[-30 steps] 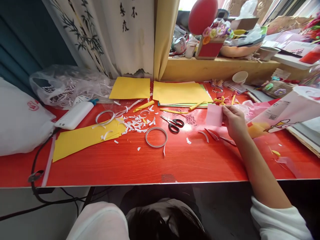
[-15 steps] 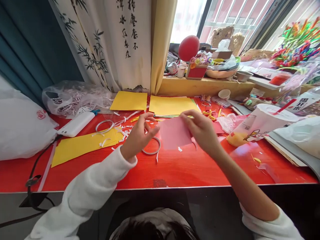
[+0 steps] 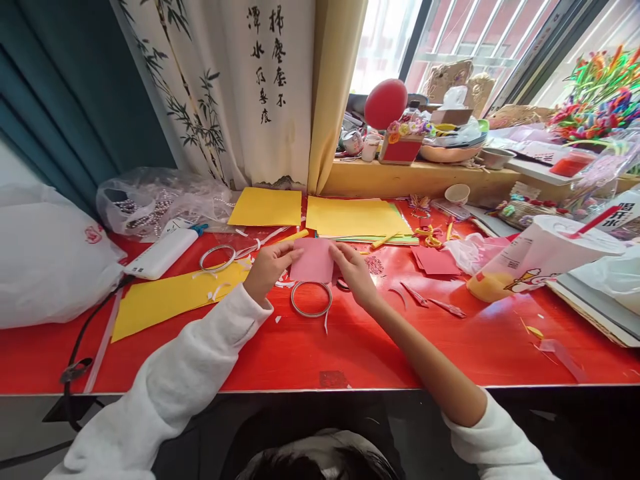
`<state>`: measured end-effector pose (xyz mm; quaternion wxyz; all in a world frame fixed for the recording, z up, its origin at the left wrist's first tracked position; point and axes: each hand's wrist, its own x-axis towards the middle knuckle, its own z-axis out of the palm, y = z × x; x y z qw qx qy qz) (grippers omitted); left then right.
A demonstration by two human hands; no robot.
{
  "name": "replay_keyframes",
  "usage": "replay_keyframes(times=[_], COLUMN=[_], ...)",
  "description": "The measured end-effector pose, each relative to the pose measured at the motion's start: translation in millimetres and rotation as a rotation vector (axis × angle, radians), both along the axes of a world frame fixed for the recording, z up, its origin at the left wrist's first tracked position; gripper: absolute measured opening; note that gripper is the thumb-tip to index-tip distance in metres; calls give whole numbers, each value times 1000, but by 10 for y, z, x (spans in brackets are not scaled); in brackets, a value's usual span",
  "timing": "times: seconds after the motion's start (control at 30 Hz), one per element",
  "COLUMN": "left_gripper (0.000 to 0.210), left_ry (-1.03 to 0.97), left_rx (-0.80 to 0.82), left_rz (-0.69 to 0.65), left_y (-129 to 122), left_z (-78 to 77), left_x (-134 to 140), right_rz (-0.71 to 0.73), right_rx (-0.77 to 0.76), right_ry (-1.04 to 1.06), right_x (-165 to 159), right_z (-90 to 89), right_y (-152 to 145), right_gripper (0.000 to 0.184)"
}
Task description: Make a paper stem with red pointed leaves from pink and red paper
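The right hand (image 3: 355,272) is partly hiding a black looped handle (image 3: 343,286) mid-frame; it and the left hand (image 3: 273,270) are gripping a pink paper square (image 3: 313,261). A silvery tape ring (image 3: 311,315) is lying just below.

The left hand (image 3: 270,270) and right hand (image 3: 354,270) pinch opposite edges of a pink paper square (image 3: 311,261) over a glossy red tabletop (image 3: 280,360). Just beside the paper lies a thin silvery roll of tape (image 3: 311,315), and a black loop (image 3: 343,285), seemingly a scissors handle, shows beside the right hand.
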<state>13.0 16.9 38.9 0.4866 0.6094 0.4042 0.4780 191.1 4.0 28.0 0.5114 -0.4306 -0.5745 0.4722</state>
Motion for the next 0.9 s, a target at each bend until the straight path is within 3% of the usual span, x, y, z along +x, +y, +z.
replay_keyframes(times=[0.07, 0.13, 0.33, 0.47, 0.67, 0.8, 0.9], left_gripper=[30, 30, 31, 32, 46, 42, 38], left_ry=[-43, -79, -54, -49, 18, 54, 228], left_rx=[4, -14, -62, -78, 10, 102, 270], left_rz=[82, 80, 26, -14, -53, 88, 201], left_y=[14, 21, 10, -13, -21, -43, -76], left_z=[-63, -121, -201, -192, -233, -271, -265], left_x=[18, 41, 59, 50, 57, 47, 42], right_rz=[167, 221, 205, 90, 107, 155, 240], right_rx=[-94, -132, -224, -232, -182, -276, -253], right_ry=[95, 139, 231, 307, 176, 404, 491], right_x=[-31, -63, -70, -9, 36, -1, -67], right_z=[-54, -85, -96, -74, -39, -22, -36], right_y=[-27, -45, -53, -34, -14, -31, -72], right_gripper=[30, 30, 27, 23, 20, 29, 26])
